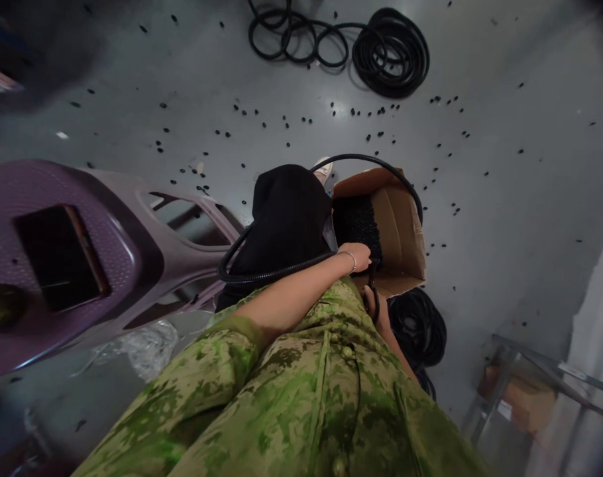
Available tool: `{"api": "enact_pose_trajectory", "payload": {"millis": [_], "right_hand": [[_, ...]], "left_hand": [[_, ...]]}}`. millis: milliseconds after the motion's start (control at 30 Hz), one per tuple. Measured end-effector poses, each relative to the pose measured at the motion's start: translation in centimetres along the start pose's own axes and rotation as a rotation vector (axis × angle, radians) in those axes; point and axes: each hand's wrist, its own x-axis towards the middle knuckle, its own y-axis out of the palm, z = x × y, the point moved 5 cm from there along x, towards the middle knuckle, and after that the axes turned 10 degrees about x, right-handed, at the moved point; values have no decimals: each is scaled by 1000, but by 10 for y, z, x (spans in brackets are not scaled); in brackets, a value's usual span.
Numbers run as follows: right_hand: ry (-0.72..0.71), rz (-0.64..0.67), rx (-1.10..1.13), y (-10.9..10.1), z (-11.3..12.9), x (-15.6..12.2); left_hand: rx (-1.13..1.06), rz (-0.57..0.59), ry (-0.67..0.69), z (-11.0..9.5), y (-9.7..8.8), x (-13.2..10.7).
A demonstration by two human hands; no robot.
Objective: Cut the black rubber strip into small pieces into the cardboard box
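Note:
My left hand (356,257), with a thin bracelet at the wrist, is closed around the black hose (276,275) that runs across my lap. The gripped part sits over the near edge of an open cardboard box (401,228). Inside the box lies a heap of small black cut pieces (354,222). Just below, my right hand (370,301) is closed on black-handled scissors (376,306), whose upper part points up toward the left fingertips. The blades are hard to make out against the dark hose.
A purple plastic stool (127,252) at the left carries a dark phone or tablet (57,255). Coiled black hose (391,53) lies ahead on the floor, another coil (418,324) beside the box. Small black pieces are scattered around. A metal frame (545,371) stands at lower right.

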Motion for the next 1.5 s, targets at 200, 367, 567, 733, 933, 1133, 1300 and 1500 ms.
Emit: {"api": "enact_pose_trajectory", "payload": {"millis": [200, 367, 567, 733, 933, 1133, 1300, 1500], "right_hand": [[41, 9, 19, 1, -1, -1], [17, 9, 7, 1, 4, -2], [49, -8, 50, 3, 4, -1], [98, -15, 136, 2, 3, -5], [93, -12, 189, 0, 4, -6], [62, -2, 106, 1, 2, -1], [43, 17, 124, 1, 1, -3], [72, 4, 156, 0, -2, -4]], "left_hand": [[5, 19, -7, 0, -1, -3], [5, 23, 13, -2, -1, -4], [4, 42, 35, -4, 6, 2], [7, 32, 60, -5, 7, 3], [16, 29, 55, -4, 5, 1], [32, 52, 67, -6, 4, 0], [34, 47, 65, -6, 3, -1], [22, 35, 57, -5, 4, 1]]}}
